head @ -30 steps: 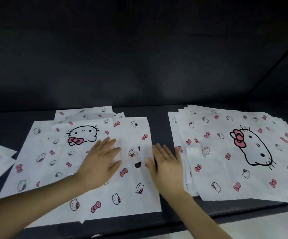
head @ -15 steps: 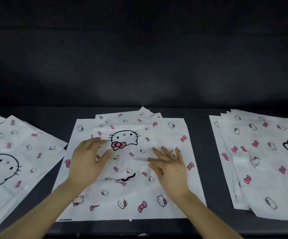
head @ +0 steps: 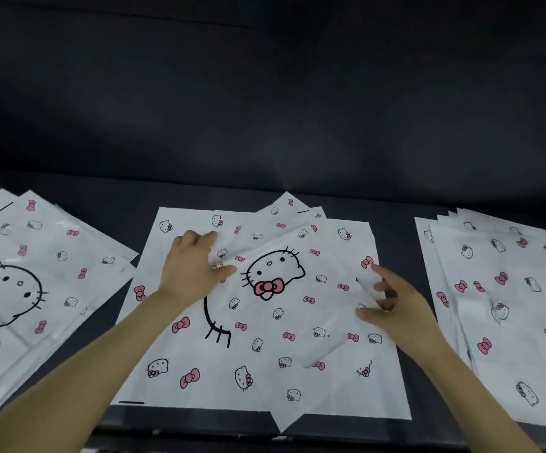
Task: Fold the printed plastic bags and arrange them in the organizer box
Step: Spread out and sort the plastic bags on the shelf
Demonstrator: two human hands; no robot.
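— On the middle stack [head: 167,223] of printed bags, what are the two hands doing?
— Head view: a top bag [head: 274,308], white with a large cat face and pink bows, lies askew on that stack, one corner overhanging its near edge. A person's left hand [head: 193,269] rests palm down on the bag's far-left part, fingers loosely extended, gripping nothing.
— And the right hand [head: 395,305]?
— It sits at the stack's right edge, motion-blurred, thumb and curled fingers pinching the top bag beside its handle cutout.
— What lies around?
— Left of the middle stack, a left stack [head: 36,256]; right of it, a right stack [head: 510,289], both apart from it on a dark tabletop [head: 395,223].
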